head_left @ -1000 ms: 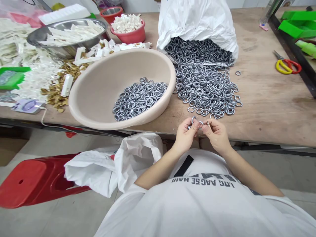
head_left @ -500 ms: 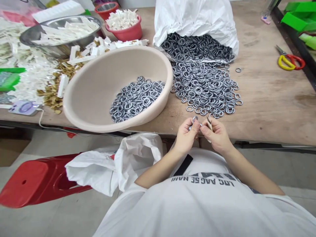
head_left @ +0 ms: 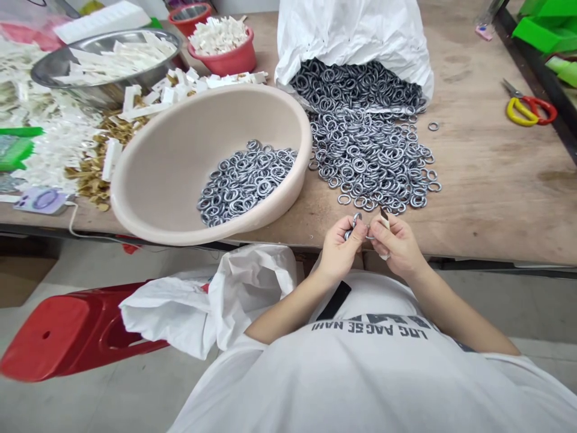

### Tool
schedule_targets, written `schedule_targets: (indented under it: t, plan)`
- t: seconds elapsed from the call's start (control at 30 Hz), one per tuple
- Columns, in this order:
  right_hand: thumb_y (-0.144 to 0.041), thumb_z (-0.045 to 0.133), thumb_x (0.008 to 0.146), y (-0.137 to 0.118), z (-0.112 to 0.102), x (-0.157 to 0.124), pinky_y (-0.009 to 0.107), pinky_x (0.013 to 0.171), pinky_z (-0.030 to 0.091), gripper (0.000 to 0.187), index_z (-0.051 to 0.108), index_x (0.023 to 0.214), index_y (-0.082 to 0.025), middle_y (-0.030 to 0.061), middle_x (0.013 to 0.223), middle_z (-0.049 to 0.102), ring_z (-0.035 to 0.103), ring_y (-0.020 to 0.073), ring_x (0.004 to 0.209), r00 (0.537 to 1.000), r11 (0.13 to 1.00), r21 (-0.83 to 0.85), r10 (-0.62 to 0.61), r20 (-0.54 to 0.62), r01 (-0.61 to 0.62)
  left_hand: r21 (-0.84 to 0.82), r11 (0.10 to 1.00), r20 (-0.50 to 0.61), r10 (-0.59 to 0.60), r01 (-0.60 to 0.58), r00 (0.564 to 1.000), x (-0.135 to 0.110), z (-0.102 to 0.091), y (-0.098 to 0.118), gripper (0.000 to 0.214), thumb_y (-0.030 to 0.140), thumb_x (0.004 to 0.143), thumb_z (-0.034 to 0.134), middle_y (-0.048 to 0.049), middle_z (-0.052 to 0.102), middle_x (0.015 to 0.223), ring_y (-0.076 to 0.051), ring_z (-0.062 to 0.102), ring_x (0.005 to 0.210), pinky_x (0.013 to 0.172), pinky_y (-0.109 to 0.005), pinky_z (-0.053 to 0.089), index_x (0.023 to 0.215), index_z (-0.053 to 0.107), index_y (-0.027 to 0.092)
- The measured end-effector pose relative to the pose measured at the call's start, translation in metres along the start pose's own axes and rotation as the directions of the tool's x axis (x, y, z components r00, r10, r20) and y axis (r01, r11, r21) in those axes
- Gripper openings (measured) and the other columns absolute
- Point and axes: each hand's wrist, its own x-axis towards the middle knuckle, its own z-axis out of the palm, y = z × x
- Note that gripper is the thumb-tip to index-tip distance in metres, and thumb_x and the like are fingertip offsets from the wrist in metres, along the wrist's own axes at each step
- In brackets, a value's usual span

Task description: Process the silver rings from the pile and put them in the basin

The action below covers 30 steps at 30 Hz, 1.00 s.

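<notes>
My left hand (head_left: 339,248) is closed on a few grey rings (head_left: 357,218) at the table's front edge. Close beside it, my right hand (head_left: 400,245) is closed round a small knife-like blade (head_left: 384,218) with a dark tip and a pale, wrapped-looking grip. Between the two hands another ring (head_left: 369,233) shows in part, and my fingertips hide the rest. Just beyond my hands lies a heap of grey rings (head_left: 372,162), spilling from a white sack (head_left: 354,30). To the left, a beige basin (head_left: 162,168) holds more such rings.
Scissors (head_left: 525,111) with yellow and red handles lie at right. White pieces fill a steel bowl (head_left: 108,90) and a red bowl (head_left: 229,60) at back left. Below the table edge are a white bag (head_left: 252,288) and a red stool (head_left: 58,331).
My right hand has turned slightly, and the blade's dark tip has shifted a little to the right. My left hand stays nearly in place. The whole view has moved slightly.
</notes>
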Motion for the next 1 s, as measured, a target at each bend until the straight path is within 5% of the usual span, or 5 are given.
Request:
schedule_targets:
  t: [0.23,0.7,1.0]
  plan:
    - [-0.049,0.075,0.084,0.0019,-0.0016,-0.0006,0.022,0.044,0.035,0.035,0.056,0.073,-0.021,-0.0069,0.062,0.049,0.031,0.0048,0.043,0.998,0.998,-0.027,-0.057,-0.02,0.057,-0.007,1.0,0.052,0.022,-0.022,0.998,0.0023,0.0009,-0.0018,0.039,0.055,0.089,0.065,0.0045,0.049,0.066,-0.005,0.04,0.051,0.051,-0.021,0.032,0.083,0.058,0.017]
    - [-0.044,0.069,0.09,0.0007,-0.0054,-0.0013,0.023,0.06,0.037,0.03,0.057,0.076,-0.02,-0.0041,0.07,0.049,0.04,0.0095,0.062,0.978,0.954,-0.273,-0.16,-0.132,0.12,0.042,0.999,0.028,0.029,-0.03,0.999,0.0009,0.0013,-0.0035,0.039,0.054,0.089,0.066,0.005,0.045,0.065,-0.007,0.038,0.055,0.054,-0.021,0.031,0.08,0.053,0.018]
    - [-0.04,0.067,0.092,0.0011,-0.0063,-0.0018,0.025,0.066,0.039,0.022,0.063,0.085,-0.02,-0.0027,0.076,0.055,0.046,0.0113,0.069,0.973,0.921,-0.356,-0.205,-0.102,0.157,0.059,0.997,0.006,0.048,-0.048,0.999,0.0008,0.0001,-0.0048,0.038,0.053,0.089,0.067,0.0049,0.046,0.066,-0.007,0.035,0.056,0.055,-0.022,0.03,0.082,0.054,0.018]
